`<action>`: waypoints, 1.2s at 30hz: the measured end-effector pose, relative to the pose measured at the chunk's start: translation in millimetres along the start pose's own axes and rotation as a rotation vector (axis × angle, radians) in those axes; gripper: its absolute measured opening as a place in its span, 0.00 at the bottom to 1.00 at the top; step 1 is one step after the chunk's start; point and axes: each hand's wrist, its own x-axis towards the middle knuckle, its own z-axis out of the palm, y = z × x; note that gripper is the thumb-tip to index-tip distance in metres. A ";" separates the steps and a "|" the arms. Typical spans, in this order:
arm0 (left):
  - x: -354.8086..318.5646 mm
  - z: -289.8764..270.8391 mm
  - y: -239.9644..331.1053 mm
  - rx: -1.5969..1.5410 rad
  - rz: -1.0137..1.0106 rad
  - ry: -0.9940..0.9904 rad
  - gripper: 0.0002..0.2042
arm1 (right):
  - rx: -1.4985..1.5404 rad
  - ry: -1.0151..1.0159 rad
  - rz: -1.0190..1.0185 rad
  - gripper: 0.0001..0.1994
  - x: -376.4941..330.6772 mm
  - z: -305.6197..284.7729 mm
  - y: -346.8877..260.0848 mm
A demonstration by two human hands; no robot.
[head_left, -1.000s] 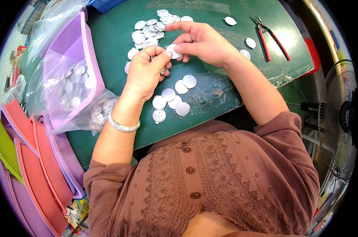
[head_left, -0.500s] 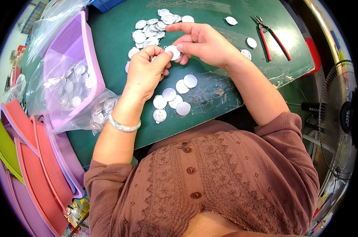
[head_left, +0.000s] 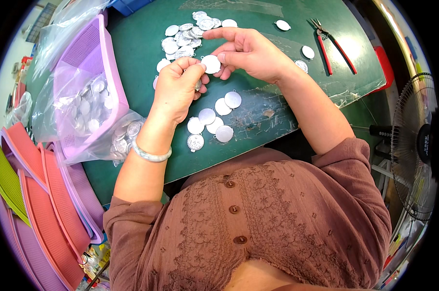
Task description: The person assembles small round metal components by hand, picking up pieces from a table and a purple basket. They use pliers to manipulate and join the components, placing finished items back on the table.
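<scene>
A round silver medal pendant (head_left: pixel 211 64) with a plain face turned up is pinched at its right edge by my right hand (head_left: pixel 251 53), thumb below and index finger stretched out to the left. My left hand (head_left: pixel 175 87) is closed, its thumb tip near the pendant's left edge. Another silver medal (head_left: pixel 198 85) shows between its curled fingers; how many lie there is hidden. Just beyond my hands is a loose heap of silver medals (head_left: pixel 184 41). Several more medals (head_left: pixel 207 116) lie flat nearer to me, most plain side up, one with a raised pattern.
Red-handled pliers (head_left: pixel 328 48) lie on the green table (head_left: pixel 272 111) at the right, with a few single medals beside them. On the left, a purple basket (head_left: pixel 117 87) holds bagged medals. Stacked coloured baskets (head_left: pixel 40 194) stand below it. A black fan (head_left: pixel 413 145) is at far right.
My left thumb has drawn back from the pendant's face to its left side, uncovering more of the disc. My right hand has barely moved.
</scene>
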 end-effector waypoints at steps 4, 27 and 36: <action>-0.1 -0.4 -1.0 -0.046 0.009 -0.012 0.04 | 0.003 -0.004 -0.002 0.22 0.3 -0.4 -0.5; -2.8 2.3 -1.4 0.039 0.125 -0.018 0.04 | -0.057 -0.031 -0.003 0.23 0.7 -3.1 0.1; -3.8 2.6 -2.2 0.068 0.161 -0.031 0.04 | -0.093 -0.026 -0.058 0.25 2.4 -1.3 4.5</action>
